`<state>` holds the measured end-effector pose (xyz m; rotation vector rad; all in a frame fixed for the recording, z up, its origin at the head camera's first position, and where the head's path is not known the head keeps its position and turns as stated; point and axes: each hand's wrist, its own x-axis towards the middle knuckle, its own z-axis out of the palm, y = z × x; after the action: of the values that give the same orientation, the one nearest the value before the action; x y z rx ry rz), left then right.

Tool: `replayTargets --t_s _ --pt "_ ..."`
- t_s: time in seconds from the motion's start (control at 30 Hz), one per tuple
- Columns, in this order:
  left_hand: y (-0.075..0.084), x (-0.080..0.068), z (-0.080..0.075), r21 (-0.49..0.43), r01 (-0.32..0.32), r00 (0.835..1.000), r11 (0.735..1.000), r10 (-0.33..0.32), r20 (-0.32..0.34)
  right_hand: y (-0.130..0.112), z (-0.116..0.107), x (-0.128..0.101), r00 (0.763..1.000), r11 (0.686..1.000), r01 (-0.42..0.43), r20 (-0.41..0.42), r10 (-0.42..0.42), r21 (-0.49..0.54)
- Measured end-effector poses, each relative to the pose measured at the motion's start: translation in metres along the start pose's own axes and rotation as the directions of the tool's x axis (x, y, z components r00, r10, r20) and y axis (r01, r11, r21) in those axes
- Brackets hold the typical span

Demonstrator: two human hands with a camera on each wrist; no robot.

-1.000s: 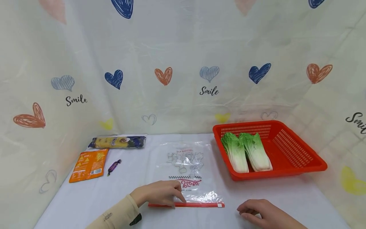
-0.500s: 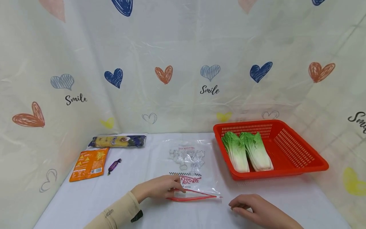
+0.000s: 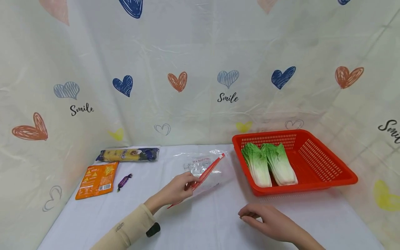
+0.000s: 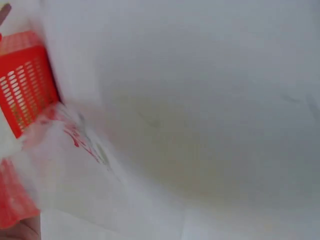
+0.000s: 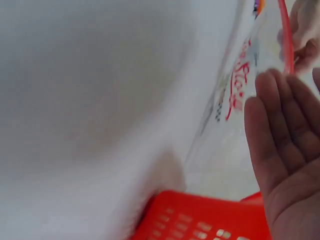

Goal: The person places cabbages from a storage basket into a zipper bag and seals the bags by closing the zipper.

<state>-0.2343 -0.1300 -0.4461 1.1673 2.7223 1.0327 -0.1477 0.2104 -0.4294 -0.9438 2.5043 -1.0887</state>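
My left hand (image 3: 181,187) pinches the red zip edge of a clear printed zip bag (image 3: 200,166). That edge is raised and slants up to the right, with a white slider at its far end; the bag's body hangs behind it over the cloth. In the left wrist view the bag (image 4: 75,165) is blurred and only a bit of the hand shows at the lower left corner. My right hand (image 3: 265,220) hovers near the front of the table, fingers loosely bent and holding nothing. The right wrist view has its open palm (image 5: 295,185) beside the bag (image 5: 240,95).
A red plastic basket (image 3: 325,185) with two napa cabbages (image 3: 270,166) stands at the right. On the left lie a long pasta pack (image 3: 128,155), an orange snack pouch (image 3: 98,180) and a purple wrapped candy (image 3: 124,182). A printed curtain (image 3: 200,114) stands behind the table.
My left hand has lifted the bag's zip edge off the table and tilted it up and away, from flat to slanting. The right hand has moved left, toward the bag.
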Motion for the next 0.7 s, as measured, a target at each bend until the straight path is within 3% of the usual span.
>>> replayTargets --t_s 0.1,0.2,0.4,0.53,0.7 --pt "0.006 0.007 -0.001 -0.01 0.022 0.997 1.0 -0.023 -0.071 -0.008 0.004 0.013 0.994 1.0 -0.012 -0.112 0.01 -0.021" --pt "0.014 0.015 -0.002 -0.009 0.025 0.991 1.0 -0.026 -0.131 -0.016 0.008 0.03 0.971 0.999 -0.038 -0.237 0.033 -0.013" --pt "0.027 0.03 -0.002 -0.095 0.048 0.982 0.994 -0.064 -0.18 -0.024 0.013 0.065 0.88 0.996 -0.084 -0.467 0.087 0.027" --pt "0.032 0.034 -0.001 -0.148 0.046 0.985 0.988 -0.07 -0.157 -0.024 0.013 0.087 0.835 0.994 -0.105 -0.54 0.107 0.034" --pt "0.036 0.038 0.001 -0.13 0.036 0.988 0.991 -0.054 -0.141 -0.025 0.009 0.105 0.828 0.994 -0.105 -0.557 0.072 -0.028"
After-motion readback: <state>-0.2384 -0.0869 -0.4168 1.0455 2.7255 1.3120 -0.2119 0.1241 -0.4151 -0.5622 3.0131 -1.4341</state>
